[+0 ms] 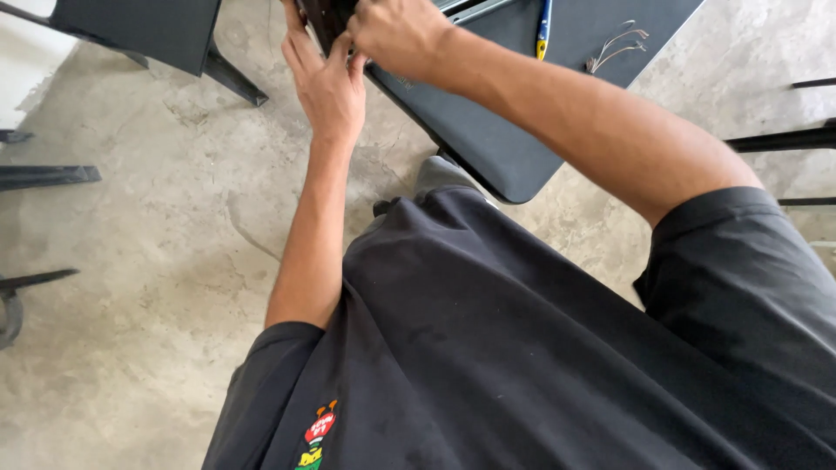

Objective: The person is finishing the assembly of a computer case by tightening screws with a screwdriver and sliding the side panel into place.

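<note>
Head view shows both hands at the table's (514, 148) near edge, gripping a dark object (326, 17) that is cut off by the frame top. Left hand (326, 87) curls under it; right hand (396, 35) closes over it from above. Farther in on the table lie a blue pen (543, 26) and thin wires (616, 43).

No packages, signs or screens in view. Only a small embroidered badge (319, 435) in red, yellow and green, low on the front of a dark shirt (522, 348).
</note>
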